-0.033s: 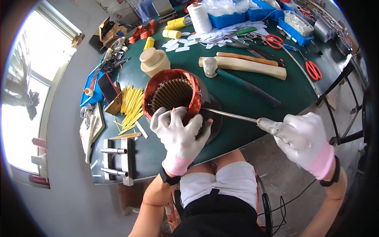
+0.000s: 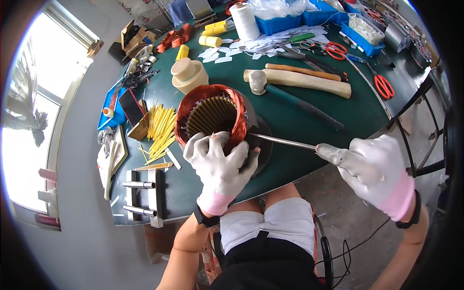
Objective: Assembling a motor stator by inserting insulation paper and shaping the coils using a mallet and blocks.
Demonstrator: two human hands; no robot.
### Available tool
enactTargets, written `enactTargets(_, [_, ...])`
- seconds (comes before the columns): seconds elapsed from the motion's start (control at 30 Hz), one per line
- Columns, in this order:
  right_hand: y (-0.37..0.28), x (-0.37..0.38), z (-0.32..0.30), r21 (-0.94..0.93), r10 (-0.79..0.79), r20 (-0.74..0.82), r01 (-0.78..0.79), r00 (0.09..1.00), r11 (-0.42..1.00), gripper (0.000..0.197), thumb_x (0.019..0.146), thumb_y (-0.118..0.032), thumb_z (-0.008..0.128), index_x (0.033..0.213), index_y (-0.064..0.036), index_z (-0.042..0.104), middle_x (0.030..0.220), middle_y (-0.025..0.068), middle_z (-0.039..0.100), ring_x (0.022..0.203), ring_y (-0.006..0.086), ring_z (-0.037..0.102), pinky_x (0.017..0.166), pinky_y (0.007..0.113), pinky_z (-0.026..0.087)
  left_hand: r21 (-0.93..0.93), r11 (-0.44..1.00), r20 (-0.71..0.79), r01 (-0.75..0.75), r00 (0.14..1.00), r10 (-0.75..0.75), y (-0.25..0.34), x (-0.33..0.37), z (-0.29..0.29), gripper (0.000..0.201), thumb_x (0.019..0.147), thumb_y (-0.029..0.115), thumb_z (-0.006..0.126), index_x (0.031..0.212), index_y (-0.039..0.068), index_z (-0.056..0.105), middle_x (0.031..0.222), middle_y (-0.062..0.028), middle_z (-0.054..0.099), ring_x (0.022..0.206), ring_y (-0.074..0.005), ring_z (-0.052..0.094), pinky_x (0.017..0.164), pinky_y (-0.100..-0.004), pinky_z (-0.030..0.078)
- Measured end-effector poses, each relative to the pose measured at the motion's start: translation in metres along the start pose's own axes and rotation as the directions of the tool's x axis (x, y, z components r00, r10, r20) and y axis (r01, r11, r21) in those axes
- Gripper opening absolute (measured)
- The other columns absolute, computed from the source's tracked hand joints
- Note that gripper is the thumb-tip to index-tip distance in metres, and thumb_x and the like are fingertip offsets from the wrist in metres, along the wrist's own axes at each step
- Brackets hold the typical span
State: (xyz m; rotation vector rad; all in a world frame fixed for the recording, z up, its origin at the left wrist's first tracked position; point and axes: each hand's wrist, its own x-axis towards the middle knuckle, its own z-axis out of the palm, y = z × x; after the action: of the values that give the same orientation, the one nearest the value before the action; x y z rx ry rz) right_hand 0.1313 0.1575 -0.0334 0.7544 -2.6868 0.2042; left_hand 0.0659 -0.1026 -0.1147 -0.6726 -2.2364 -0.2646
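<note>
A motor stator (image 2: pixel 211 115) stands near the table's front edge, a ring of red-brown copper wire round its top and slotted walls inside. My left hand (image 2: pixel 218 162), in a white glove with a pink cuff, grips its near rim, fingers bent over the copper winding. In a matching glove, my right hand (image 2: pixel 369 171) is closed round the grip end of a thin metal rod tool (image 2: pixel 286 141); its handle is hidden in the fist. The rod's tip meets the right side of the winding, close to my left fingers.
Right of the stator lie a hammer (image 2: pixel 302 107) and wooden sticks (image 2: pixel 299 82). Yellow strips (image 2: pixel 160 129) and a metal-tube frame (image 2: pixel 145 198) are on the left. A cream stepped block (image 2: pixel 189 77) stands behind; scissors (image 2: pixel 383 87) lie far right.
My right hand has shifted slightly to the right, and the rod has drawn back a little with it. My left hand and the stator stay practically in place.
</note>
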Motion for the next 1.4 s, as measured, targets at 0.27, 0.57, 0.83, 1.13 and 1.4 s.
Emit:
enactTargets(0.27, [-0.022, -0.007, 0.035, 0.249, 0.172, 0.04, -0.176, 0.984, 0.952, 0.033, 0.078, -0.002, 0.065, 0.108, -0.0131, 0.069, 0.067, 0.0033, 0.059, 0.052, 0.0179, 0.06, 0.051, 0.031, 0.049, -0.109, 0.994, -0.002, -0.024, 1.0, 0.024, -0.01, 0.001, -0.003, 0.024, 0.054, 0.021, 0.08, 0.072, 0.02, 0.064, 0.096, -0.0052, 0.053, 0.09, -0.0298, 0.047, 0.083, -0.0442, 0.031])
enactTargets(0.57, [-0.019, -0.006, 0.103, 0.613, 0.402, -0.023, -0.304, 0.915, 0.729, 0.02, 0.086, -0.001, 0.06, 0.105, 0.0007, 0.066, 0.084, 0.0176, 0.068, 0.072, 0.0256, 0.07, 0.063, 0.03, 0.053, -0.087, 0.993, -0.006, -0.078, 0.997, 0.077, -0.007, 0.012, -0.004, 0.017, 0.063, 0.026, 0.075, 0.067, 0.018, 0.061, 0.087, -0.006, 0.056, 0.075, -0.0242, 0.053, 0.072, -0.042, 0.036])
enactTargets(0.83, [0.015, 0.042, 0.047, 0.443, 0.209, 0.348, -0.357, 0.914, 0.822, 0.026, 0.094, -0.019, 0.047, 0.082, 0.0005, 0.06, 0.065, 0.0146, 0.058, 0.056, 0.0293, 0.06, 0.055, 0.034, 0.045, -0.593, 0.763, 0.098, -0.256, 0.918, 0.384, -0.11, 0.053, -0.025, 0.024, 0.078, 0.021, 0.062, 0.092, 0.002, 0.064, 0.082, -0.0095, 0.063, 0.085, -0.0295, 0.061, 0.094, -0.0475, 0.042])
enactTargets(1.13, [0.019, 0.008, 0.168, 0.747, 0.3, 0.145, -0.303, 0.943, 0.592, 0.061, 0.099, -0.048, 0.036, 0.068, 0.0004, 0.054, 0.057, 0.0129, 0.05, 0.053, 0.0271, 0.054, 0.053, 0.036, 0.04, -0.881, 0.436, -0.158, -0.181, 0.983, 0.088, -0.12, 0.035, 0.023, 0.006, 0.065, 0.001, 0.051, 0.059, 0.0, 0.05, 0.06, -0.0098, 0.05, 0.059, -0.0286, 0.049, 0.088, -0.0477, 0.048])
enactTargets(1.4, [0.027, 0.033, 0.16, 0.416, 0.265, -0.189, -0.168, 0.945, 0.894, 0.013, 0.089, -0.007, 0.054, 0.078, 0.0002, 0.055, 0.065, 0.0164, 0.045, 0.055, 0.0302, 0.05, 0.052, 0.036, 0.038, -0.478, 0.866, -0.237, -0.149, 0.971, 0.036, -0.121, 0.004, -0.001, 0.009, 0.068, 0.001, 0.056, 0.077, 0.004, 0.057, 0.084, -0.008, 0.063, 0.09, -0.0288, 0.061, 0.097, -0.0478, 0.042])
